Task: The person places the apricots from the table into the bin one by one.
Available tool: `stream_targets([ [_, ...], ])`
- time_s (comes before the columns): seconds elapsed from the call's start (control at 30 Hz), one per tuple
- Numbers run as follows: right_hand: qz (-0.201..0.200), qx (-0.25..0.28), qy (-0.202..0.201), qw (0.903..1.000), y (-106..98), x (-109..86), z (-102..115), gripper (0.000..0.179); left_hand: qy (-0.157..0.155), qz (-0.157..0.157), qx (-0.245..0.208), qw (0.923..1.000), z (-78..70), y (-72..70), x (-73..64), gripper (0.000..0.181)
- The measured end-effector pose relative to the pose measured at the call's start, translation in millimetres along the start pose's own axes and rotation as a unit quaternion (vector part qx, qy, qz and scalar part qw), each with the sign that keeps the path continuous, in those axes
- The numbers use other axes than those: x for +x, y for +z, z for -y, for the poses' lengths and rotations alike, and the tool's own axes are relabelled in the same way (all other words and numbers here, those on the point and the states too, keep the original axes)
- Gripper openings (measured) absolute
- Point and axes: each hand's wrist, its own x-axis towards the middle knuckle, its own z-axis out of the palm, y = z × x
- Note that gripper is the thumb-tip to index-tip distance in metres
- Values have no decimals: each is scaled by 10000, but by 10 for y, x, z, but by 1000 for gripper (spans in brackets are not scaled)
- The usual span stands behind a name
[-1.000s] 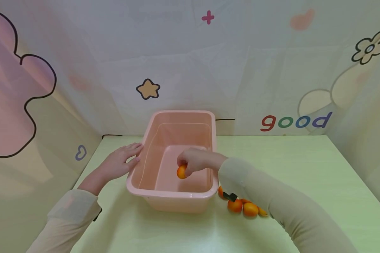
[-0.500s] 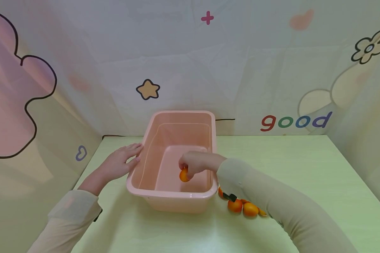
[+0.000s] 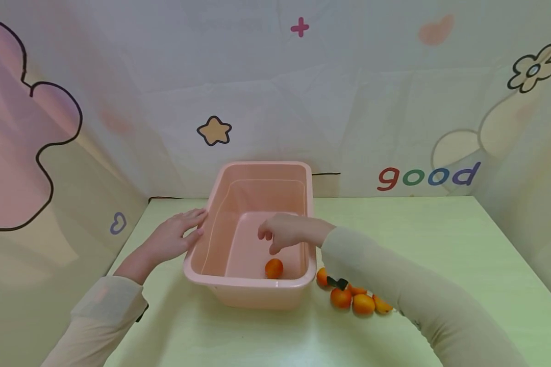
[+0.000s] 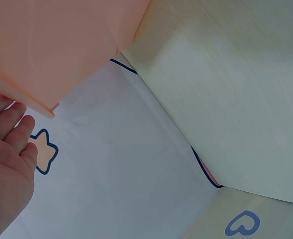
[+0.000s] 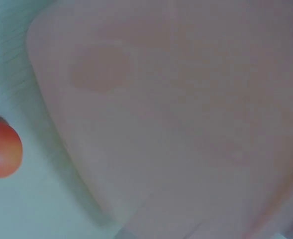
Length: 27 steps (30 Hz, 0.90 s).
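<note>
A pink plastic basin (image 3: 266, 295) stands on the pale green table. One round orange fruit (image 3: 274, 268), like a small tangerine, lies inside on its floor near the front wall. My right hand (image 3: 284, 234) hovers just above and behind this fruit, its fingers loosely bent with nothing between them. My left hand (image 3: 174, 234) touches the basin's left rim with fairly straight fingers. From the left wrist, that hand's fingertips (image 4: 19, 109) show right at the rim. In the right wrist view the basin wall (image 5: 136, 124) fills most of the picture.
Several orange and yellow-orange fruits (image 3: 364, 304) lie on the table just right of the basin, partly under the right sleeve (image 3: 395, 275). One red-orange fruit (image 5: 2, 149) shows at the left in the right wrist view. A printed cloth wall (image 3: 372, 102) rises behind.
My right hand has let go of the fruit and lifted slightly; the fruit now lies on the basin's floor, lower and further right. The left hand has stayed at the rim.
</note>
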Motion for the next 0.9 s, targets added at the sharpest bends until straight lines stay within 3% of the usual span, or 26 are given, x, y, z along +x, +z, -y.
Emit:
stream_targets([
  [0.27, -930, 623, -297, 9933, -349, -403, -249, 32, -85, 72, -33, 9999, 14, 2, 5, 47],
  [0.53, -2192, 1064, -39, 9698, -391, -717, -773, 22, -74, 52, -13, 10000, 15, 15, 9, 47],
  [0.6, -2067, 1092, 130, 9722, -327, -756, -882, 23, -57, 48, 9, 10000, 20, 18, 10, 47],
  [0.73, -1185, 1020, 494, 9865, -136, -779, -1013, 29, -51, 63, 50, 10000, 33, 20, 16, 47],
  [0.9, -352, 990, 720, 9919, 133, -713, -1096, 36, -50, 57, 44, 10000, 29, 22, 24, 47],
])
